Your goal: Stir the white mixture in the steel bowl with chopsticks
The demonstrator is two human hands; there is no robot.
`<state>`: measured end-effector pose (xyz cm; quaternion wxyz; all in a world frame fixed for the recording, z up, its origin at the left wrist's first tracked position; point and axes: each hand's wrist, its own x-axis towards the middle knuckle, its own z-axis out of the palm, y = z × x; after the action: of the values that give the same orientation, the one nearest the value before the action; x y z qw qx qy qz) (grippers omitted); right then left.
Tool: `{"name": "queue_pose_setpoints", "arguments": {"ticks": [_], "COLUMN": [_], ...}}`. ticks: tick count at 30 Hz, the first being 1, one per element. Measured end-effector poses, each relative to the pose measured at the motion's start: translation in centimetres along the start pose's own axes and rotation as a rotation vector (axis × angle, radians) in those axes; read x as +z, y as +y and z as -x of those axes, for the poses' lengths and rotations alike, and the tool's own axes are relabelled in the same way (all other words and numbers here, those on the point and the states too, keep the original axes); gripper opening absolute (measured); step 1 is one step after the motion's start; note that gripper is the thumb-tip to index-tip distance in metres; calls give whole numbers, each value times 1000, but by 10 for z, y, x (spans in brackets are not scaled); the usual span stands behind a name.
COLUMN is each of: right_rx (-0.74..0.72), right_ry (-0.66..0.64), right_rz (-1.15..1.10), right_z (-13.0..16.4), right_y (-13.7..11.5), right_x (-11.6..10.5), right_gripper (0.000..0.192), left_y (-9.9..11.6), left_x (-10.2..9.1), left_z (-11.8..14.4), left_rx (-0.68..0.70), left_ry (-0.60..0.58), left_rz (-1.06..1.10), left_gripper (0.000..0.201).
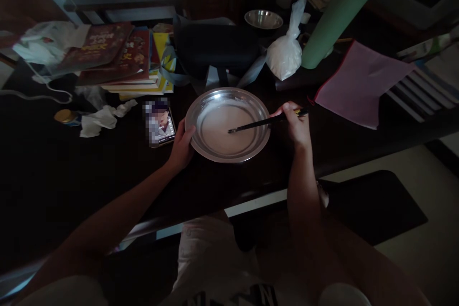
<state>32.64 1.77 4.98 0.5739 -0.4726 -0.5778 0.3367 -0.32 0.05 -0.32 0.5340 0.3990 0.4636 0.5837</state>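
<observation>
A shiny metal basin [229,155] stands on the dark table in front of me, with a pale, whitish mixture [222,124] inside. My left hand [183,143] grips the basin's left rim, thumb over the edge and fingers along the outside. Closed around dark chopsticks [251,125], my right hand [294,122] is just off the basin's right rim. The chopsticks slant down to the left across that rim, and their tips meet the pale mixture. Whether they touch the bottom is hidden.
Left of the basin lies a lit phone [161,122], with crumpled tissue [98,120] and a small jar [66,116] beyond. Behind are stacked books [118,64], a black bag [218,48], a knotted bag of white powder [285,55], a green cylinder [344,14] and a pink cloth [358,83].
</observation>
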Motion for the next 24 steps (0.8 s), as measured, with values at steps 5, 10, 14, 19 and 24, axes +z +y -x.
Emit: {"name": "queue_pose_setpoints", "arguments": {"ticks": [5, 10, 14, 19, 24], "right_rx": [-29, 19, 5, 22, 11], "right_ry": [-90, -6, -98, 13, -96], "right_rz": [11, 9, 39, 57, 33], "right_z": [-1, 0, 0, 0, 0], "right_y": [2, 1, -1, -2, -1], "right_x": [-1, -1, 0, -1, 0], "right_gripper": [48, 53, 53, 55, 52], "left_y": [-1, 0, -1, -1, 1], "left_x": [-2, -2, -2, -1, 0], "left_z": [-1, 0, -1, 0, 0], "left_rx": [-4, -1, 1, -2, -10], "left_ry": [-20, -28, -21, -18, -4], "left_rz": [-14, -12, -18, -4, 0], "left_gripper": [59, 61, 62, 59, 55]}}
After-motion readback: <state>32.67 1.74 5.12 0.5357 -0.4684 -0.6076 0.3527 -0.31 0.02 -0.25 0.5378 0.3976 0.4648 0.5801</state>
